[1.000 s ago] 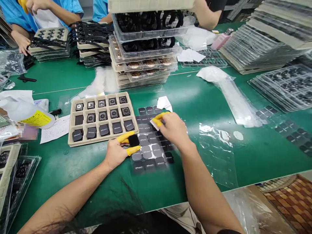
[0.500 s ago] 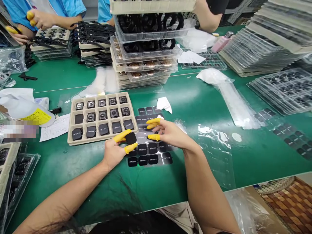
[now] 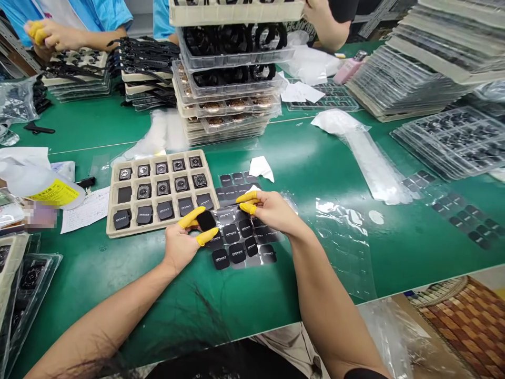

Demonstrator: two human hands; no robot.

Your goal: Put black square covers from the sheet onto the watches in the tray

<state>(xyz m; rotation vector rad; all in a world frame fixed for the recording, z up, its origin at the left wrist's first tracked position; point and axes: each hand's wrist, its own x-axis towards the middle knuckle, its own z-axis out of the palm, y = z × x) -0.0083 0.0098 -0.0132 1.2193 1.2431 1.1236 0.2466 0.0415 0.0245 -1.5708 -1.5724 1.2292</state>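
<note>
My left hand (image 3: 183,239), with yellow finger cots on thumb and forefinger, grips a black square smartwatch body (image 3: 205,220) by its edges, its dark glossy face up. My right hand (image 3: 270,211), also in yellow finger cots, pinches the upper part of a clear sheet of black rounded-square screen films (image 3: 236,252) printed with white lettering. That sheet looks bent and partly raised. Left of it lies a beige compartment tray (image 3: 108,210) of watch bodies; those in the front row carry black lettered films. One cell in the middle row shows only a dark bottom.
More film sheets (image 3: 469,218) lie at the right. Tall tray stacks (image 3: 232,113) stand at the back, with others (image 3: 410,68) at far right. A white bottle (image 3: 43,184) is at left. A co-worker's hands (image 3: 51,34) work across the table.
My right hand's fingers have closed on the film sheet, which has bent and lifted. The watch body in my left hand has shifted slightly left. The whole view has moved a little.
</note>
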